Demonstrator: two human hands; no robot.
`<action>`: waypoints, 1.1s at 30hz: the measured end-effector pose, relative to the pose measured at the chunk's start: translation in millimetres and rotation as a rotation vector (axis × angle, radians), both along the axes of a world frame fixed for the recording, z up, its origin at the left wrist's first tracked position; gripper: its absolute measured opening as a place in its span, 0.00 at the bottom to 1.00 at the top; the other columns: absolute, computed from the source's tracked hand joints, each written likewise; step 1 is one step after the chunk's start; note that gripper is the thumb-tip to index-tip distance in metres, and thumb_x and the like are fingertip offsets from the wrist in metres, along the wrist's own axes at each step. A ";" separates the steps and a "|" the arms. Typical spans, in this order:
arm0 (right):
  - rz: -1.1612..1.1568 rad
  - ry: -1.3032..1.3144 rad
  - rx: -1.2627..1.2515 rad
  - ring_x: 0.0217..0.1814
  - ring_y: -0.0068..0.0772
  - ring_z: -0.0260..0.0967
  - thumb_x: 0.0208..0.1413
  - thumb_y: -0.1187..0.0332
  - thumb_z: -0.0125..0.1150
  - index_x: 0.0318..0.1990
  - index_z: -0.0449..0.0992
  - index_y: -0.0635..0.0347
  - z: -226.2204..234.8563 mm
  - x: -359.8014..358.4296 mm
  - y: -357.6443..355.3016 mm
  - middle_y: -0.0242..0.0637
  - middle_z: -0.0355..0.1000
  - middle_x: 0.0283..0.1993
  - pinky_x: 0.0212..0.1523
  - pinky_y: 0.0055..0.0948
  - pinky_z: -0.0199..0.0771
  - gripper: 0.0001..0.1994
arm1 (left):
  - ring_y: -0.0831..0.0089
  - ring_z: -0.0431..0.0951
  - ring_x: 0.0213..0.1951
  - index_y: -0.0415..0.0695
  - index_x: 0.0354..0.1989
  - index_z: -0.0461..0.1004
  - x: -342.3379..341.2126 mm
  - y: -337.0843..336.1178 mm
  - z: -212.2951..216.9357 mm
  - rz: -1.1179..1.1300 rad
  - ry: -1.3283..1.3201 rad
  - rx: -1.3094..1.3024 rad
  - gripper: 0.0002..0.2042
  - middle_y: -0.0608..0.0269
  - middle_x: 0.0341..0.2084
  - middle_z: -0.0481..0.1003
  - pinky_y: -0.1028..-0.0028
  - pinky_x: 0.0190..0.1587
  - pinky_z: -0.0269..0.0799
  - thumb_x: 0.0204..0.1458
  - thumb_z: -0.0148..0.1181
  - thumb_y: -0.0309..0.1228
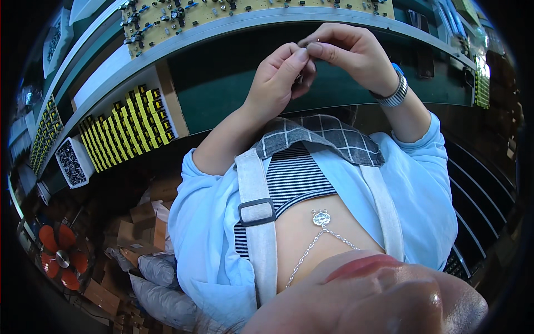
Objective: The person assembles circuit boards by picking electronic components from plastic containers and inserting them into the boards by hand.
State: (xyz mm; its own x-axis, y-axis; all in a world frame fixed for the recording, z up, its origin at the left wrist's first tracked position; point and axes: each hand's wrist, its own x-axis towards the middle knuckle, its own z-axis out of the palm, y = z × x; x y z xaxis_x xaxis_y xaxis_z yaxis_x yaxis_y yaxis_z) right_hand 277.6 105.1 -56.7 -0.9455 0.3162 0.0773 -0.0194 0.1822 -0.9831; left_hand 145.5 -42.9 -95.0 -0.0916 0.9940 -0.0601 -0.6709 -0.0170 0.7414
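My left hand (pixel 281 80) and my right hand (pixel 353 53) meet over the dark green worktop (pixel 217 92), fingertips touching. The left hand's thumb and forefinger are pressed together and its other fingers curl in; a small dark bit shows among them. My right thumb and forefinger pinch close against the left fingertips, where a thin pin-like tip sticks up. What the fingers hold is too small and covered to name. A metal-banded watch (pixel 394 92) is on my right wrist. Just beyond the hands, a tan circuit board (pixel 206 16) with small components lies behind a metal rail (pixel 222 29).
Left of the hands are rows of yellow-and-black components (pixel 128 125) and a white tray (pixel 86 179) of small dark metal parts. An orange-bladed fan (pixel 62 257), cardboard boxes (pixel 139 234) and grey bags (pixel 158 298) are at lower left. A dark flat object (pixel 425 62) lies to the right.
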 end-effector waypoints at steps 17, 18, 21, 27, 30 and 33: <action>-0.227 0.067 0.016 0.33 0.23 0.75 0.58 0.63 0.65 0.41 0.80 0.61 2.3 -1.7 -20.4 0.35 0.77 0.35 0.35 0.21 0.77 0.11 | 0.86 0.65 0.22 0.41 0.48 0.78 -1.7 2.3 0.4 0.287 0.035 0.043 0.11 0.72 0.24 0.71 0.84 0.23 0.57 0.59 0.61 0.30; -0.279 0.203 0.239 0.35 0.25 0.76 0.58 0.66 0.66 0.42 0.80 0.62 2.1 -3.1 -21.0 0.37 0.78 0.38 0.37 0.24 0.79 0.10 | 0.86 0.63 0.20 0.41 0.47 0.78 -2.3 3.7 2.0 0.210 -0.207 0.028 0.11 0.72 0.22 0.70 0.83 0.21 0.54 0.61 0.59 0.33; -0.199 0.221 0.688 0.38 0.28 0.78 0.55 0.69 0.67 0.47 0.79 0.58 12.0 -4.4 -4.5 0.36 0.78 0.39 0.39 0.25 0.80 0.12 | 0.86 0.58 0.18 0.42 0.47 0.76 -0.7 3.4 10.4 0.150 -0.279 -0.112 0.14 0.74 0.21 0.66 0.84 0.20 0.51 0.62 0.56 0.39; -0.100 0.113 0.998 0.35 0.34 0.76 0.43 0.70 0.73 0.42 0.81 0.55 28.3 -20.0 42.5 0.37 0.77 0.36 0.32 0.27 0.76 0.15 | 0.86 0.57 0.19 0.44 0.51 0.72 -2.7 11.0 17.8 0.052 -0.454 -0.320 0.18 0.74 0.27 0.67 0.84 0.18 0.49 0.64 0.51 0.46; -0.270 0.025 0.850 0.34 0.40 0.73 0.48 0.64 0.68 0.35 0.81 0.58 45.1 -56.5 74.4 0.39 0.74 0.32 0.37 0.33 0.74 0.10 | 0.78 0.67 0.31 0.40 0.57 0.67 -2.3 10.2 11.4 0.064 -0.632 -0.368 0.16 0.66 0.34 0.68 0.81 0.26 0.62 0.60 0.45 0.25; -0.189 -0.024 1.055 0.33 0.35 0.73 0.48 0.65 0.67 0.33 0.81 0.59 57.1 -65.6 116.8 0.38 0.74 0.29 0.36 0.32 0.73 0.08 | 0.73 0.71 0.38 0.38 0.57 0.66 -0.5 14.5 8.3 0.019 -0.579 -0.345 0.20 0.61 0.40 0.70 0.77 0.33 0.67 0.54 0.43 0.17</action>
State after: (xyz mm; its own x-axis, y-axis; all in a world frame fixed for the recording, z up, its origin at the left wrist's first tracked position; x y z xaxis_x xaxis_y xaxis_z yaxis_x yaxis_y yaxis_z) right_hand 212.0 221.9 0.4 -0.8932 0.2414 0.3793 0.1147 0.9381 -0.3269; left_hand 145.0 -28.4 -86.8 0.0334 0.9074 -0.4190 -0.9637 0.1403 0.2270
